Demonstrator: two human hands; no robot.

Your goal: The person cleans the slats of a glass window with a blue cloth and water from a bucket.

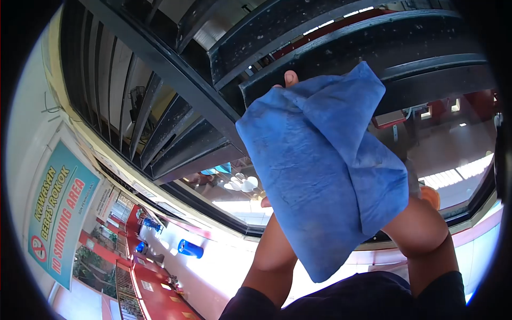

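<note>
A folded, slightly stained blue cloth is raised in front of me and fills the middle of the head view. Fingertips of my left hand show over its upper left edge, closed on the cloth. A bit of that hand shows at the cloth's left side; the rest is behind it. My right forearm runs up behind the cloth's lower right side. The cloth covers my right hand, so its fingers are hidden. Behind the cloth are black slats with pale specks on them.
A dark diagonal bar crosses in front of more slats at the left. A glossy surface with reflections lies under the slats. Left stands a no-smoking banner. A blue bin is by a red wall.
</note>
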